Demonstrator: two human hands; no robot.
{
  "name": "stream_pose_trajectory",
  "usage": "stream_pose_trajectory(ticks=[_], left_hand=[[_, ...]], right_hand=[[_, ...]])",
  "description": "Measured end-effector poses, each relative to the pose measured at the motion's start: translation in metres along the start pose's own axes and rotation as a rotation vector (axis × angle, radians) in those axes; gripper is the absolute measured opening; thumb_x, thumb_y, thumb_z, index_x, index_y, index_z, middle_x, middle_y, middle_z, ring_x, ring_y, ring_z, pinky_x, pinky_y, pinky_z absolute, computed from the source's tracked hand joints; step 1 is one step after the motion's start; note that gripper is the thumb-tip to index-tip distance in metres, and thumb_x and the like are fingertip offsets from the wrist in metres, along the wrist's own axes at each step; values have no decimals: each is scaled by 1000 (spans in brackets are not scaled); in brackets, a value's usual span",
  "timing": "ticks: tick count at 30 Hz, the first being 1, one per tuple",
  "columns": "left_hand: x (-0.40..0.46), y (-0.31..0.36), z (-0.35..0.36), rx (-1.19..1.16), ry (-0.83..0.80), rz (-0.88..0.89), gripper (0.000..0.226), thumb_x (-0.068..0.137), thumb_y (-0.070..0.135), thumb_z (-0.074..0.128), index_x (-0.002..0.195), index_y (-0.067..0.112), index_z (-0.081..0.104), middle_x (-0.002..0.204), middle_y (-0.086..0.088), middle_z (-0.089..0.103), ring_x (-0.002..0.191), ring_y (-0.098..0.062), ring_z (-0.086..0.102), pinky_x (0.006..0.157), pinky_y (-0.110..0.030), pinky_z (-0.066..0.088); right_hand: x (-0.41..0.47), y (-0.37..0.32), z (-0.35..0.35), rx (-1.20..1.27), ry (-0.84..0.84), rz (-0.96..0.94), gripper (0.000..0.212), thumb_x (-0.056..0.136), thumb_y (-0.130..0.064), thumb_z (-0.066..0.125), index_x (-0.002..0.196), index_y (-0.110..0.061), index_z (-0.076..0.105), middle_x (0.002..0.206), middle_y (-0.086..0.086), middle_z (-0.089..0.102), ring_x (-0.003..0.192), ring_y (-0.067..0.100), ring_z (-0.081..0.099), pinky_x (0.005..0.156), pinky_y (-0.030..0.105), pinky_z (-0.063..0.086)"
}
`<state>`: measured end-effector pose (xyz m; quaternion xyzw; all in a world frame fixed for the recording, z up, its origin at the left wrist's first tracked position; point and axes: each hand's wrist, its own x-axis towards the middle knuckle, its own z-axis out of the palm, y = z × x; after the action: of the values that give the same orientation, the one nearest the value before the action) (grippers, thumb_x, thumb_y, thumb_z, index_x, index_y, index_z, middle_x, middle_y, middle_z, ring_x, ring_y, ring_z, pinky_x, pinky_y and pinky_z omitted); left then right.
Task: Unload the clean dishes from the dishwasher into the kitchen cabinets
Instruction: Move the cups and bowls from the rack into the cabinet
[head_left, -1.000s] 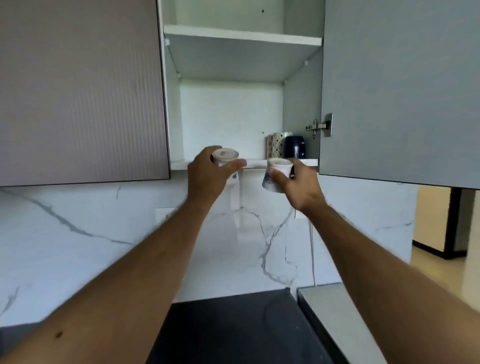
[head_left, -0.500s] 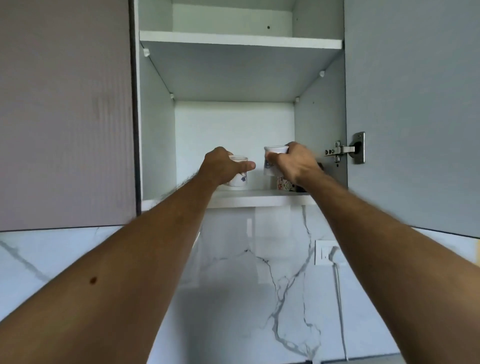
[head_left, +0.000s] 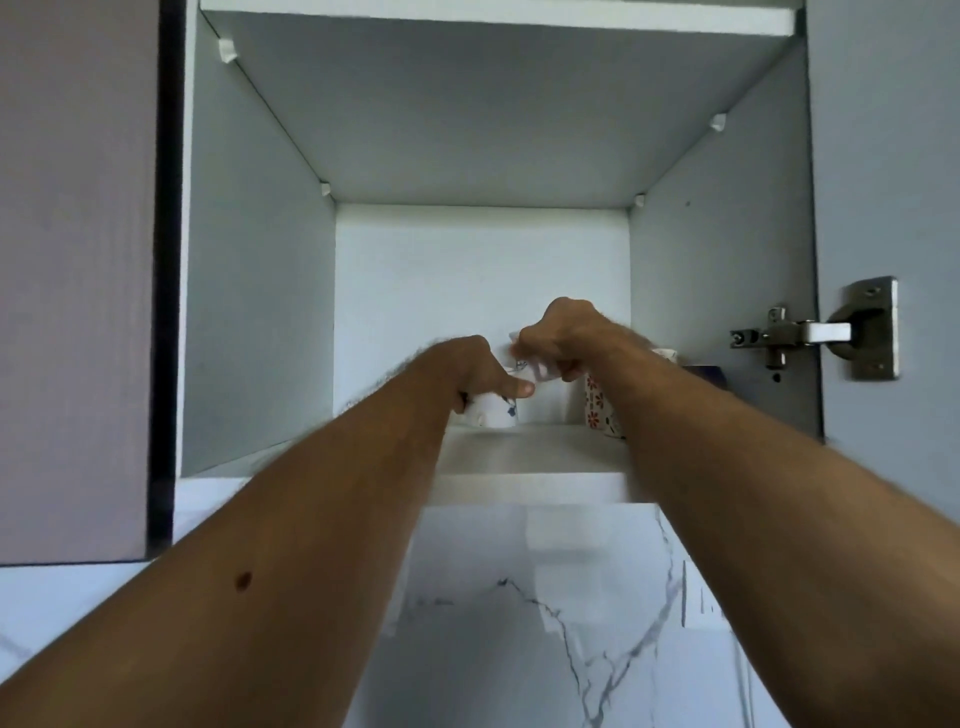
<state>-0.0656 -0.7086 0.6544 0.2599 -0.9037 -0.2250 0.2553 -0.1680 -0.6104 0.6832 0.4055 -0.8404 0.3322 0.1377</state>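
on cabinet shelf (head_left: 519, 452): left hand (head_left: 467, 366) grip grasps upright cup (head_left: 491, 410); right hand (head_left: 558, 332) grasps blurred cup (head_left: 535, 366).

A white marble backsplash (head_left: 545, 623) with grey veining fills the lower frame; a metal door hinge (head_left: 810, 332) sits at right, and a closed ribbed cabinet door (head_left: 72, 260) occupies the left.

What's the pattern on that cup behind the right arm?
Red flowers on white, on the cup; head view.
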Motion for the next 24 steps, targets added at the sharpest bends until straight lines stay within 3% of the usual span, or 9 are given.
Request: stream_pose_trajectory(ticks=[5,8,15,18,20,24], left_hand=[[14,-16,3,-90,-110,-35,68,63,47,89,102,-3,65,103,-20,71,96,-33,70,88,-46,57],[12,-14,8,-76,-113,-20,79,51,56,89,102,1,65,103,-17,72,96,-32,71,88,-45,57],[18,-13,16,-87,-99,10,65,70,53,82,105,-1,67,107,-18,71,100,-31,69,92,-43,56],[19,-13,17,-58,-88,36,64,72,54,80,100,-2,69,99,-17,73,97,-33,71,91,-44,56],[18,-12,17,-12,-67,56,60,74,55,78,92,-1,68,91,-16,71,96,-34,71,90,-44,57],[17,-7,18,27,-43,89,48,77,49,78,79,4,62,83,-17,66,84,-34,70,85,-46,58]], right_hand=[[8,9,11,-80,-41,15,19,81,-26,65,78,-8,66,62,10,71,55,29,72,74,41,62],[4,6,15,-148,-53,-14,13,84,-21,61,84,-9,64,67,11,73,57,28,73,77,40,61],[5,12,24,-314,-80,-71,8,82,-19,58,80,-12,58,73,6,67,76,28,69,85,41,57],[5,20,24,-380,-88,-103,24,88,-28,57,105,-12,52,88,5,69,84,26,65,80,37,49],[5,23,24,-418,-95,-129,44,90,-35,58,126,-15,46,99,5,65,97,28,63,87,40,47],[11,26,28,-463,-189,-126,53,87,-42,58,135,-25,42,100,2,66,93,25,65,94,47,48]])
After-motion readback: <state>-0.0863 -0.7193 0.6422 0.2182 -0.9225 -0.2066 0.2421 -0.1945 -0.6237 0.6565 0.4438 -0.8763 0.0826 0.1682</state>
